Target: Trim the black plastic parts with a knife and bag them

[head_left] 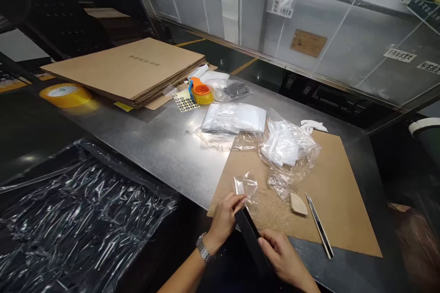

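Observation:
A long black piece with a narrow slot along its side [250, 238] is held between my two hands, tilted over the table's front edge. My left hand [225, 219] closes around its upper end, the fingertips partly hidden. Further down, my right hand [280, 254] grips its right side, thumb on top. A small clear plastic bag [248, 187] is just beyond my left fingertips; whether they touch it I cannot tell. Right of the hands, a beige wedge-like block [298, 204] and a slim black-and-white pointed tool [319, 226] lie on a cardboard sheet [338, 183].
Clear bags with white contents [234, 118] [285, 144] lie mid-table. Behind are an orange tape dispenser [201, 91], a sticker sheet [185, 101] and stacked cardboard [137, 66]. A yellow tape roll [65, 94] is at left; black plastic film [79, 219] sits below. A clear panel [254, 18] rises behind.

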A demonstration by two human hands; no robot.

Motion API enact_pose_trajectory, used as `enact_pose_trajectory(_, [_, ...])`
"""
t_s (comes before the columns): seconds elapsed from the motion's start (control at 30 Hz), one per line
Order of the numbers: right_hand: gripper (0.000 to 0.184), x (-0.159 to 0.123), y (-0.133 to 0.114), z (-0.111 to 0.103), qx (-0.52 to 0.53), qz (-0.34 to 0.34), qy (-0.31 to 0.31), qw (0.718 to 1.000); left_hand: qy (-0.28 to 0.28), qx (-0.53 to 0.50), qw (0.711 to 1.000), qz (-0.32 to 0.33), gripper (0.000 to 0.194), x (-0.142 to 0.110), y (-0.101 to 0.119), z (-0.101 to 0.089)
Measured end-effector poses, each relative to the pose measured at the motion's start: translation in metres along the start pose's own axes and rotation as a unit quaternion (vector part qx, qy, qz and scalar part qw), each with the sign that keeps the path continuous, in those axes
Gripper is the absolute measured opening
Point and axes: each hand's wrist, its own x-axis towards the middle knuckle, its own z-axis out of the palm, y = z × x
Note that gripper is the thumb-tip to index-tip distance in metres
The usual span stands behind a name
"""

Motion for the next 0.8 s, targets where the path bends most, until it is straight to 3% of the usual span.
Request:
enact_pose_trajectory(0.27, [0.033, 0.016, 0.024, 0.003, -0.035, 0.015, 0.010, 0.999, -0.005, 0.004, 1.000, 0.011, 0.026, -0.002, -0.006, -0.007])
enact_pose_trajectory(0.43, [0.035, 0.021, 0.034, 0.004, -0.117, 0.018, 0.088, 0.989, 0.007, 0.050, 0.998, 0.034, 0.025, -0.005, -0.009, -0.003])
enact_pose_trajectory(0.6, [0.034, 0.023, 0.026, 0.008, -0.226, 0.000, 0.180, 0.957, 0.035, 0.123, 0.989, 0.073, 0.025, -0.008, -0.008, 0.003])
enact_pose_trajectory(0.7, [0.034, 0.024, 0.023, 0.013, -0.269, -0.033, 0.193, 0.943, 0.052, 0.175, 0.978, 0.103, 0.027, -0.011, -0.005, 0.007])
enact_pose_trajectory(0.8, [0.034, 0.027, 0.022, 0.015, -0.281, -0.075, 0.197, 0.936, 0.029, 0.213, 0.963, 0.162, 0.026, -0.015, 0.001, 0.011])
